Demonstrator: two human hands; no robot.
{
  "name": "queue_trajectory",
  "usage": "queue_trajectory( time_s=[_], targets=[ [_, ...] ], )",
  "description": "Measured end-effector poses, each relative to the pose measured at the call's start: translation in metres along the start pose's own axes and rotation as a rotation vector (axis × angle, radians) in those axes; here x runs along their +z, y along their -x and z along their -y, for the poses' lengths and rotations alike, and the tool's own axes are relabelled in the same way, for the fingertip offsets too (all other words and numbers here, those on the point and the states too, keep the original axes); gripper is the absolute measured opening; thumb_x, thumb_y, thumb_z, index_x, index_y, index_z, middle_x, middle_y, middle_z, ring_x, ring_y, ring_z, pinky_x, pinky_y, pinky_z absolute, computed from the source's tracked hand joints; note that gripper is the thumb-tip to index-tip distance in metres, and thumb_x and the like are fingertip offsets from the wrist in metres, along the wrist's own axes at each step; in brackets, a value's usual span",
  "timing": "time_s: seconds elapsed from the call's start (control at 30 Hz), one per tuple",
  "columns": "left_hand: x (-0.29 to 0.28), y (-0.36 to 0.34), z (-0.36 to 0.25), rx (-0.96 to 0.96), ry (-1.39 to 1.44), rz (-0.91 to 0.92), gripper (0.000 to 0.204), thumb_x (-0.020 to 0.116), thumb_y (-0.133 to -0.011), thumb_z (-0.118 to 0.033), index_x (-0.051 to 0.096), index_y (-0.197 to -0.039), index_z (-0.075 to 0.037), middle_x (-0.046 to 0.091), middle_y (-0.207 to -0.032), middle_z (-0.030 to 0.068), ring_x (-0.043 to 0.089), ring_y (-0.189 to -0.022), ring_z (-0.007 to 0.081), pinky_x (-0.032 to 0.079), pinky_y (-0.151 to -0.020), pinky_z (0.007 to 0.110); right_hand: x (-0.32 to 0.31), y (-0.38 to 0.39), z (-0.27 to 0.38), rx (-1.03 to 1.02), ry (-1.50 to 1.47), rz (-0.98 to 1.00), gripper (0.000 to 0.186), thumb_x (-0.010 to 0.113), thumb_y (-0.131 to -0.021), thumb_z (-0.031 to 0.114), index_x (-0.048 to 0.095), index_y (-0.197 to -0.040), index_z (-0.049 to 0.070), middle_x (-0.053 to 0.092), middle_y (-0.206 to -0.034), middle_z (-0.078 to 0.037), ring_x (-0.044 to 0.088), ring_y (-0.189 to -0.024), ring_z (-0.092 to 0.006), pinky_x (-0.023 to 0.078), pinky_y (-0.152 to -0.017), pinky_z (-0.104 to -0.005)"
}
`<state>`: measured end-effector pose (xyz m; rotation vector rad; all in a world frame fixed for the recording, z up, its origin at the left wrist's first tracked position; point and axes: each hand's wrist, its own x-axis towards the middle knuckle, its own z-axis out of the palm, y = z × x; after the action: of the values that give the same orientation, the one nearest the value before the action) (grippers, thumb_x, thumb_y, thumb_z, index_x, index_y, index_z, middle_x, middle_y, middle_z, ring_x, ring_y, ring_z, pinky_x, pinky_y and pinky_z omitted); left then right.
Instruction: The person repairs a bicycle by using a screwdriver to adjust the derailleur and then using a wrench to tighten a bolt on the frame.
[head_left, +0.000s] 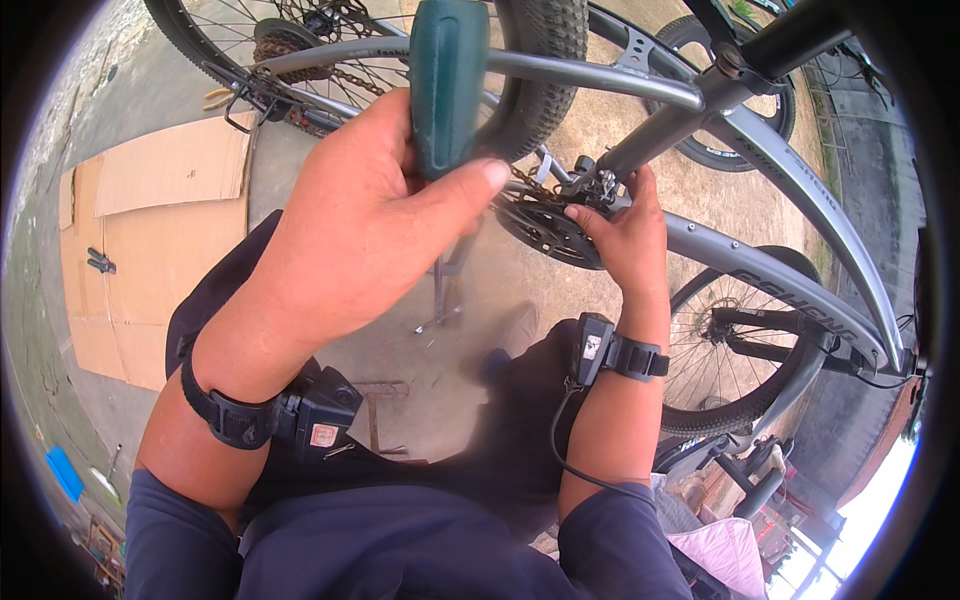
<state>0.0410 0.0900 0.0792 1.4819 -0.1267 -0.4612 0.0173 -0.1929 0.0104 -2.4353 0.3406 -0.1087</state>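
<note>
My left hand (365, 215) is raised close to the camera, its fingers closed around the dark green handle of a screwdriver (450, 90). The screwdriver's working end cannot be made out. A grey bicycle (665, 140) leans across in front of me, its rear wheel at the upper left and front wheel at the right. My right hand (630, 235) grips the frame by the front derailleur (597, 190), thumb on the near side and fingers wrapped behind the tube. Just left of that thumb is the black chainring (550, 230), with the chain running over it.
Flattened cardboard (165, 220) lies on the ground at left, with a pair of pliers (101, 261) on it. A yellow-handled tool (216, 98) lies beyond. Another bicycle wheel (700, 60) stands behind the frame. Pink cloth (722, 555) is at lower right.
</note>
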Motion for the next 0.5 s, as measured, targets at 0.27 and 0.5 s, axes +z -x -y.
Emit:
queue_trajectory(
  time_s=[0.27,0.5],
  targets=[
    [-0.002,-0.001,0.003,-0.004,-0.027,-0.016,0.033,0.067,-0.097,-0.012,0.054,-0.123,0.003,0.063,-0.095,0.007,0.065,-0.083,0.013,0.055,-0.075,0.028,0.001,0.0,0.002,0.002,0.033,0.028,0.083,0.091,-0.064,0.011,0.049,-0.135,0.003,0.067,-0.121,-0.015,0.066,-0.109,-0.0291,0.053,-0.089,-0.0362],
    [-0.001,-0.001,0.002,-0.001,-0.007,-0.015,0.033,0.067,-0.097,-0.012,0.054,-0.123,0.003,0.063,-0.095,0.0069,0.065,-0.083,0.0129,0.055,-0.075,0.028,0.002,0.0,-0.004,-0.051,0.065,-0.008,0.085,0.091,-0.064,0.012,0.049,-0.137,0.003,0.068,-0.122,-0.013,0.066,-0.091,-0.0246,0.052,-0.078,-0.0339]
  ],
)
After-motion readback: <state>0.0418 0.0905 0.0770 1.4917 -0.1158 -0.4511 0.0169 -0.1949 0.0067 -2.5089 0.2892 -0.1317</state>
